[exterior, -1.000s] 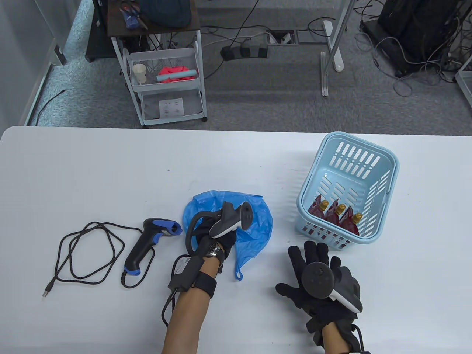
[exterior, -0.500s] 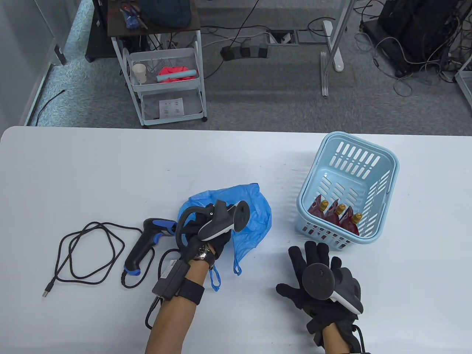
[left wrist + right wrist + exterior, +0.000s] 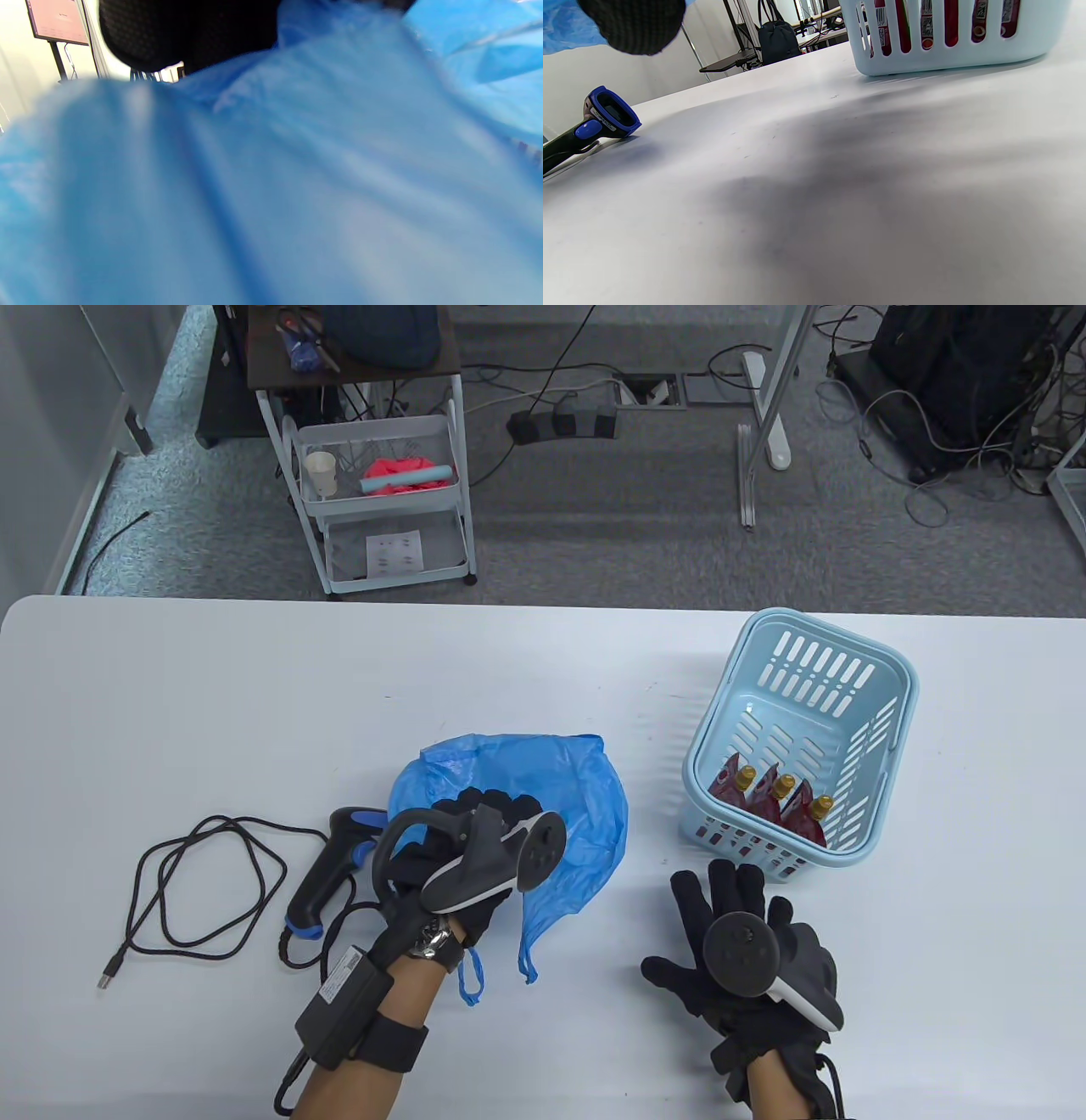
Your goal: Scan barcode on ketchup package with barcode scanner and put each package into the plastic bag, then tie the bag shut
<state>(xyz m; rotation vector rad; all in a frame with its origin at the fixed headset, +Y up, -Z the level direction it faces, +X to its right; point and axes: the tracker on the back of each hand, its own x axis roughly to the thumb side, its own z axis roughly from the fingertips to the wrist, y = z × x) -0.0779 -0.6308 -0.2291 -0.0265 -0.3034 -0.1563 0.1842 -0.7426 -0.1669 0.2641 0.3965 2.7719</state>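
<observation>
Left hand (image 3: pixel 475 848) grips the crumpled blue plastic bag (image 3: pixel 560 806) — right hand (image 3: pixel 747 959) rests flat, fingers spread, holding nothing.

Blue plastic bag (image 3: pixel 577 789) crumpled mid-table; ketchup packages (image 3: pixel 768 797) upright (in basket (image 3: pixel 891 678)).

Between the blue plastic bag (image 3: pixel 568 806) and the pale blue basket (image 3: pixel 891 704) runs a bare lane of white table (image 3: pixel 254 687), open from the near edge to the far; the far half lies open across its width. On the left the barcode scanner (image 3: pixel 327 874) and its looped cable (image 3: pixel 204 882) block the near ground just beside the bag; the left hand (image 3: pixel 475 848) lies over the bag, and the right hand (image 3: pixel 738 959) sits near the basket's near wall.
</observation>
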